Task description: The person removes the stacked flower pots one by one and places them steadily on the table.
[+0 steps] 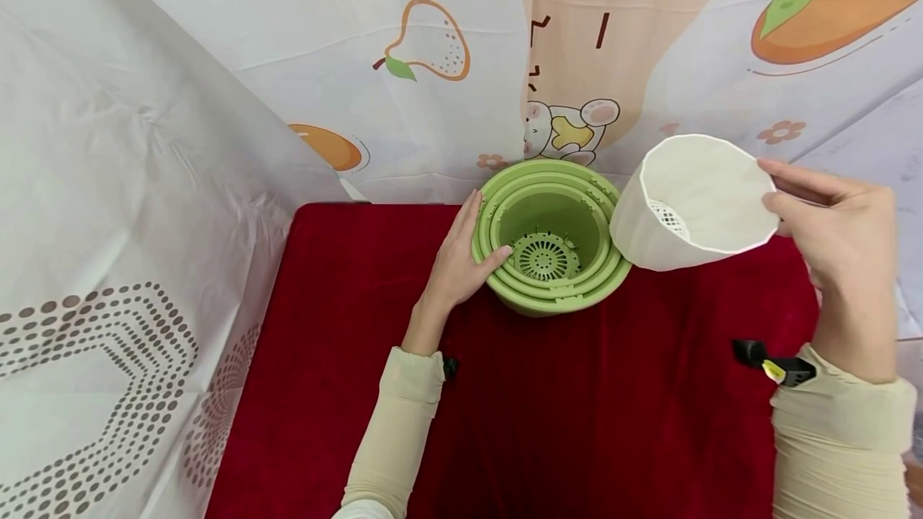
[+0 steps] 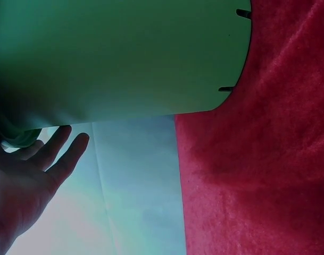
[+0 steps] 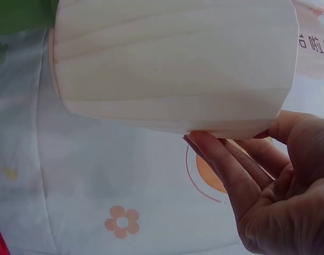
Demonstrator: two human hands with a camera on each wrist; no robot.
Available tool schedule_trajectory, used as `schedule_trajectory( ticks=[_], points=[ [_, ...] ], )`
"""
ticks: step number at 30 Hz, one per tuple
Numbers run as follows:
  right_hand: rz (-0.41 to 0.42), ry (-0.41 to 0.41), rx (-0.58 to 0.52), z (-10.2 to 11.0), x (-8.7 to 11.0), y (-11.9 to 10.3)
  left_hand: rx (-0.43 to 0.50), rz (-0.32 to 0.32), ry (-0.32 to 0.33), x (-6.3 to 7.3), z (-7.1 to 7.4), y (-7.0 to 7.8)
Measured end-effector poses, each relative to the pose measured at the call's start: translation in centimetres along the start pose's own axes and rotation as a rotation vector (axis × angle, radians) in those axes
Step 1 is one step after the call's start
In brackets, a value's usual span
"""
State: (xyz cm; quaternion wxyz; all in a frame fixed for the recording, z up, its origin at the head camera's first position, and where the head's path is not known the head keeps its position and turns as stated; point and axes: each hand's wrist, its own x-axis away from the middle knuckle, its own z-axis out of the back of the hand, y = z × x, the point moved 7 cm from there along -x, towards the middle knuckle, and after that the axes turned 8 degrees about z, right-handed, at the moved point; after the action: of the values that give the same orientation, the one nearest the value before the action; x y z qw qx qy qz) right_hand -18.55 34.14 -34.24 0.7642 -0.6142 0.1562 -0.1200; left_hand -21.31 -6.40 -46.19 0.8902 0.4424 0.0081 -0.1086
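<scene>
A stack of nested green plastic flowerpots stands upright at the back of the red-covered table; the innermost has a slotted round bottom. My left hand holds the stack by its left rim, thumb over the rims and fingers along the outside. The left wrist view shows the green outer wall with slots at its base. My right hand pinches the rim of a white faceted flowerpot between thumb and fingers. This pot is tilted, its mouth facing me, with a mesh bottom inside; it overlaps the green stack's right rim.
A red velvet cloth covers the table. Behind it hangs a white curtain with printed fruit and characters, close to the green stack. Another whitish sheet hangs along the left side. Wrist cameras sit at the cuffs.
</scene>
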Motion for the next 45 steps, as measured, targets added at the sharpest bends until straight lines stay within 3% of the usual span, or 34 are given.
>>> schedule_trajectory(
  ticks=[6,21,26,34,42,45],
  points=[
    [-0.056,0.026,-0.069,0.9,-0.1,0.8,0.001,-0.012,0.009,0.0,0.0,0.0],
    [-0.171,0.036,0.236,2.8,-0.3,1.8,0.024,-0.028,0.024,-0.1,-0.1,-0.1],
    [-0.183,0.048,0.212,3.1,-0.6,2.3,0.032,-0.033,0.029,-0.1,-0.1,-0.1],
    [-0.149,0.077,0.064,3.3,-0.9,2.9,0.060,-0.035,0.033,0.0,-0.1,-0.4],
    [-0.167,0.116,0.172,3.3,-1.0,3.9,0.098,-0.052,0.044,0.0,-0.2,-0.4],
    [-0.143,0.172,0.057,3.2,-1.2,4.7,0.111,-0.056,0.046,-0.1,-0.3,-0.4]
  ],
)
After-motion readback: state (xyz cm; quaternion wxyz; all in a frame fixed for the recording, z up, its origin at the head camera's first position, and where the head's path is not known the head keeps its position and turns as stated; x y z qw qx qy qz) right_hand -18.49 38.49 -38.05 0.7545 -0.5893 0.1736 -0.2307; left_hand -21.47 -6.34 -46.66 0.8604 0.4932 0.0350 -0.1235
